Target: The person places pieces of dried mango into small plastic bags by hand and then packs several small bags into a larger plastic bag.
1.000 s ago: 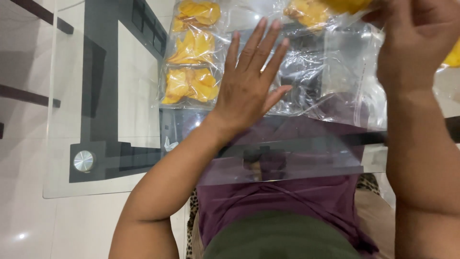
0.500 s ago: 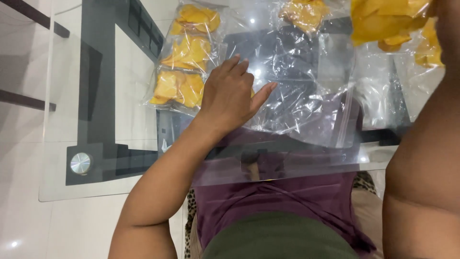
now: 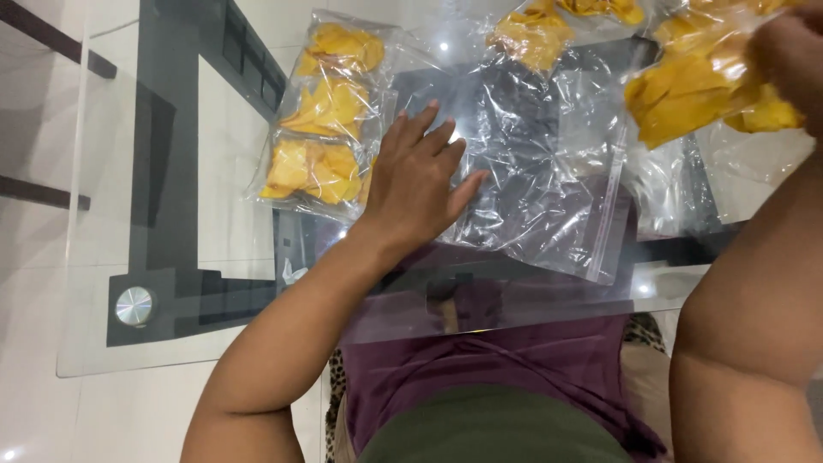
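The empty clear plastic zip bag (image 3: 536,184) lies flat at centre frame on the glass table (image 3: 111,283). It looks light, limp and slippery, best pinned flat or pinched at an edge. Its long axis runs upper left to lower right, zip strip at the right. The left hand (image 3: 416,184) presses it, fingers spread. At upper right, the right hand (image 3: 789,60) pinches yellow dried fruit slices (image 3: 686,90). A filled clear bag of yellow slices (image 3: 326,116) lies left.
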